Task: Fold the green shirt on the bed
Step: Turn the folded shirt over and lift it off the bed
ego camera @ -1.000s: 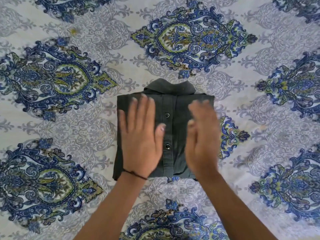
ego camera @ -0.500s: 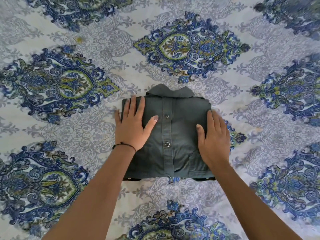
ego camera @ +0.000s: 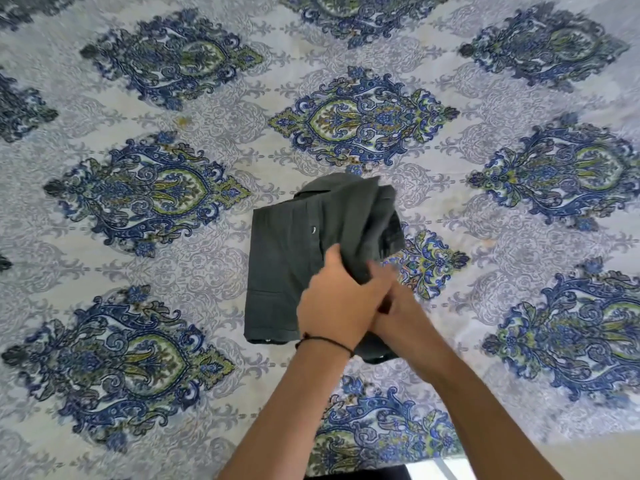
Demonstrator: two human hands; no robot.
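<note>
The dark green shirt [ego camera: 284, 268] lies folded into a rectangle in the middle of the bed, collar at the far end. Its right half is raised off the sheet and bunched, and stacked layers show along that lifted edge. My left hand [ego camera: 336, 299], with a black cord at the wrist, is closed on the shirt's right side, thumb on top of the cloth. My right hand [ego camera: 394, 306] is tucked under the left hand and the lifted cloth; most of it is hidden, but it seems to hold the same edge.
The bed is covered by a white sheet [ego camera: 138, 237] printed with blue and green medallions, spreading on all sides of the shirt. The bed's near edge [ego camera: 519, 448] shows at the lower right, with pale floor beyond it.
Both hands lay flat on the folded shirt, one on each side. Now they have come together at its right side, gripped the cloth and lifted that side off the sheet.
</note>
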